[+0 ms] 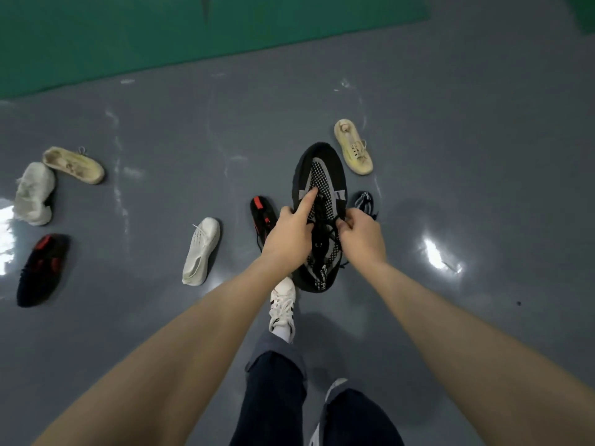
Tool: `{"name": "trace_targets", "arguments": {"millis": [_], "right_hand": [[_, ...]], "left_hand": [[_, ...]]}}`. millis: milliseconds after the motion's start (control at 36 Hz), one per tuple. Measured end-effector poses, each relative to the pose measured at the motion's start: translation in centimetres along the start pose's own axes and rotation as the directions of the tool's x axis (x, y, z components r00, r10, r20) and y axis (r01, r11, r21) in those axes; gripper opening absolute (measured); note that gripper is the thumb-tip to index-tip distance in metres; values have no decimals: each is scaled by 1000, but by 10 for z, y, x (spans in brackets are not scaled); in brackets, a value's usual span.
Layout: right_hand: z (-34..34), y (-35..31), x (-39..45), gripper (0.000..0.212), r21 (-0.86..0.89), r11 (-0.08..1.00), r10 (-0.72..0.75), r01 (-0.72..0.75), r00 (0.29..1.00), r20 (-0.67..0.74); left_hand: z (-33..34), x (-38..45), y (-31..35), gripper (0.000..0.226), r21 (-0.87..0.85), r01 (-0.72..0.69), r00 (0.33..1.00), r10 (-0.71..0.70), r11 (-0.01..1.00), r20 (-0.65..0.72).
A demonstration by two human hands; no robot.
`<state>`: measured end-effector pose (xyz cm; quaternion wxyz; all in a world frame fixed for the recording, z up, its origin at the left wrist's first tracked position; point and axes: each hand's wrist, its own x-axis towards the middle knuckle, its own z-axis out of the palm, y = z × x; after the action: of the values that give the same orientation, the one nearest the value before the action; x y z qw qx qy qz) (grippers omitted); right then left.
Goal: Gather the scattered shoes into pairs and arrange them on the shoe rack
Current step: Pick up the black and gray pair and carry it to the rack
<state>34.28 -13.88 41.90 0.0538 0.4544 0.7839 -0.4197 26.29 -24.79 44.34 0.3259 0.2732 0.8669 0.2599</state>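
I hold a black and grey knit shoe (322, 169) up in front of me, toe pointing away. My left hand (289, 235) grips its left side, index finger stretched along the tongue. My right hand (362, 235) pinches its black laces on the right side. A second black and grey shoe (363, 201) peeks out behind it on the floor. Scattered around lie a black and red shoe (262, 217), another black and red shoe (43, 268), a white slip-on (201, 251), a fluffy white shoe (33, 193) and two beige shoes (353, 145) (74, 164). No shoe rack is in view.
The floor (467, 156) is glossy grey with bright light glare at the right and far left. A green mat (161, 30) covers the far strip. My own legs in dark trousers and a white sneaker (282, 307) stand below the held shoe.
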Motion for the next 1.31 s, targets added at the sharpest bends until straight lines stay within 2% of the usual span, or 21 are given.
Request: {"name": "trace_targets", "arguments": {"millis": [139, 333, 472, 694, 889, 972, 1083, 1167, 1306], "right_hand": [[0, -24, 48, 21, 24, 998, 56, -55, 998, -29], [11, -20, 85, 18, 11, 995, 99, -99, 991, -90], [22, 9, 111, 18, -19, 988, 152, -156, 978, -141], [40, 80, 159, 19, 40, 985, 171, -167, 977, -129], [73, 151, 212, 22, 67, 985, 157, -156, 988, -9], [95, 189, 228, 28, 46, 970, 238, -238, 971, 16], [126, 236, 251, 39, 13, 944, 330, -329, 944, -18], [144, 268, 268, 44, -19, 922, 385, -386, 922, -28], [169, 314, 296, 63, -62, 869, 489, -491, 871, -46]], "left_hand": [[-19, 58, -2, 65, 15, 16, 998, -17, 1000, 54], [-18, 104, -8, 64, 74, -32, 995, 24, 997, 97], [11, 143, -16, 64, 69, -74, 984, 62, 995, 164], [82, 189, -27, 61, 200, -167, 975, 132, 965, 178], [153, 238, -62, 62, 137, -51, 983, 26, 989, 180], [183, 254, -83, 61, 180, -74, 982, 41, 981, 183], [219, 275, -112, 61, 225, -60, 986, 22, 973, 165], [246, 290, -137, 62, 168, 8, 988, -34, 986, 153], [281, 310, -167, 62, 62, 114, 989, -120, 992, 92]]}}
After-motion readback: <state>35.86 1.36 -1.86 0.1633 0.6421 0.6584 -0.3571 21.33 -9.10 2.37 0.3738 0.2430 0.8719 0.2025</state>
